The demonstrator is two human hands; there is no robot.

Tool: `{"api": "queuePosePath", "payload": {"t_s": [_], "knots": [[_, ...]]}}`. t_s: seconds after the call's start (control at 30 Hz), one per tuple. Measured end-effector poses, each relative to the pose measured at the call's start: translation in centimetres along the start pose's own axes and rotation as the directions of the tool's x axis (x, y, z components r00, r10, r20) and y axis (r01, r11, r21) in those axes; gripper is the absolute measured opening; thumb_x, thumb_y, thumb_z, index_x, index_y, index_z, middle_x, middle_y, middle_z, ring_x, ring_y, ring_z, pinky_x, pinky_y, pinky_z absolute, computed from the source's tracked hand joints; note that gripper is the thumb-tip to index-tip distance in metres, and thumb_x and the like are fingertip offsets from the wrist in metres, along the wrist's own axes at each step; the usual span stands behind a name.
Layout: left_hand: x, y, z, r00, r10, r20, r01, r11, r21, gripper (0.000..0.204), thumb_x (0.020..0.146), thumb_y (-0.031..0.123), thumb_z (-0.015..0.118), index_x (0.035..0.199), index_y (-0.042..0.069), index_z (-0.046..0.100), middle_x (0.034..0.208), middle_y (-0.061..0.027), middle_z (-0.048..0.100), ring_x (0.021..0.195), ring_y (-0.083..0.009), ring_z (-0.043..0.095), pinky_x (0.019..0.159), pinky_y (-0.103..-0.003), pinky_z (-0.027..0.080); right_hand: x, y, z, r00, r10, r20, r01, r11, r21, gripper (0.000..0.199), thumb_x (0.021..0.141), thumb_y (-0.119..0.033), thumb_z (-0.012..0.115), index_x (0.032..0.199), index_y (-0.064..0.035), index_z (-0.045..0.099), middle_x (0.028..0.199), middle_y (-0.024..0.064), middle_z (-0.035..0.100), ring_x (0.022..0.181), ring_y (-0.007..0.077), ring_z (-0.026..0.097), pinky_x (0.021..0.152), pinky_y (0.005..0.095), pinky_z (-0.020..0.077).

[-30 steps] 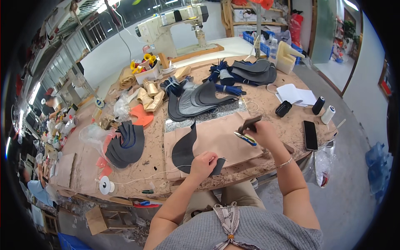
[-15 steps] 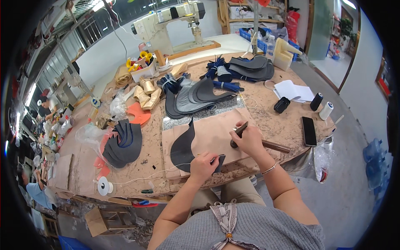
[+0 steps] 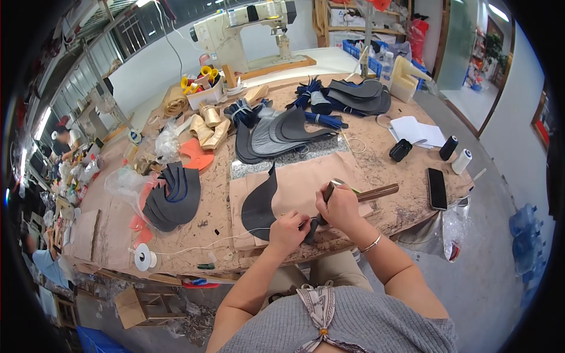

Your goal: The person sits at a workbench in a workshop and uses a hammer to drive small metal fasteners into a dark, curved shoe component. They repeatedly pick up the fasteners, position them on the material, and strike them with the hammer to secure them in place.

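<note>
My right hand (image 3: 339,207) is closed round a hammer (image 3: 379,192) close to its head, and the wooden handle sticks out to the right. The lower end of the hammer head is down at the near edge of a dark grey curved shoe-upper piece (image 3: 257,206), just right of my left hand. With bent fingers, my left hand (image 3: 286,234) pinches that near edge. A thin white cord (image 3: 206,249) runs from a white spool (image 3: 145,257) across the piece to my left fingers. Beneath lies a tan board (image 3: 306,176).
Stacked grey pieces (image 3: 176,200) lie left; more grey pieces (image 3: 282,132) and tied blue bundles lie behind the board. A phone (image 3: 436,188), black container (image 3: 401,150), thread cones (image 3: 461,161) and papers (image 3: 415,130) sit right. A sewing machine (image 3: 226,44) stands at the back.
My right hand has moved left and a little nearer with the hammer, bringing its head from the bare board to the edge by my left fingers. My left hand stays nearly in place.
</note>
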State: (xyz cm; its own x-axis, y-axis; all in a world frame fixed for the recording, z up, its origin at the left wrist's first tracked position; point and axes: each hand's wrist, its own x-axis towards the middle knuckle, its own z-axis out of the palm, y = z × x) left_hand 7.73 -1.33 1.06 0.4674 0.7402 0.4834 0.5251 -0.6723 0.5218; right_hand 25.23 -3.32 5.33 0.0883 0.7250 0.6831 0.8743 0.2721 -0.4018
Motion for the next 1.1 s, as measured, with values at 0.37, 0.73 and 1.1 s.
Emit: {"api": "queuePosePath", "payload": {"t_s": [0.37,0.73,1.1], "knots": [[-0.6,-6.3,-9.3,0.939,0.251,0.235,-0.274,0.959,0.072,0.022,0.077,0.004,0.072,0.095,0.016,0.076,0.084,-0.0037,0.062,0.071,-0.0215,0.064,0.061,-0.033,0.052,-0.4,-1.4,-0.1,0.996,-0.011,0.089,0.016,0.998,-0.054,0.021,0.083,-0.026,0.072,0.084,-0.0073,0.062,0.073,0.0023,0.063,0.082,0.0200,0.060,0.096,0.0441,0.0354],[0.1,-4.3,-9.0,0.950,0.313,0.016,-0.310,0.929,0.201,0.020,0.074,0.006,0.071,0.094,0.009,0.071,0.095,-0.0064,0.064,0.091,-0.0289,0.062,0.080,-0.039,0.049,-1.6,-1.0,0.6,0.998,0.029,0.047,-0.027,0.998,-0.048,0.025,0.080,-0.024,0.075,0.091,-0.0071,0.061,0.079,0.0036,0.063,0.084,0.0224,0.059,0.093,0.0422,0.0343],[3.7,-0.9,-1.6,0.876,-0.089,0.473,0.175,0.975,-0.140,0.016,0.083,0.008,0.071,0.097,0.000,0.068,0.094,-0.0160,0.070,0.086,-0.0310,0.070,0.079,-0.038,0.055,-2.1,-0.4,0.2,0.999,0.054,0.003,-0.054,0.998,0.026,0.026,0.076,-0.020,0.078,0.089,-0.0066,0.061,0.087,0.0036,0.064,0.087,0.0250,0.059,0.092,0.0420,0.0334]]}}
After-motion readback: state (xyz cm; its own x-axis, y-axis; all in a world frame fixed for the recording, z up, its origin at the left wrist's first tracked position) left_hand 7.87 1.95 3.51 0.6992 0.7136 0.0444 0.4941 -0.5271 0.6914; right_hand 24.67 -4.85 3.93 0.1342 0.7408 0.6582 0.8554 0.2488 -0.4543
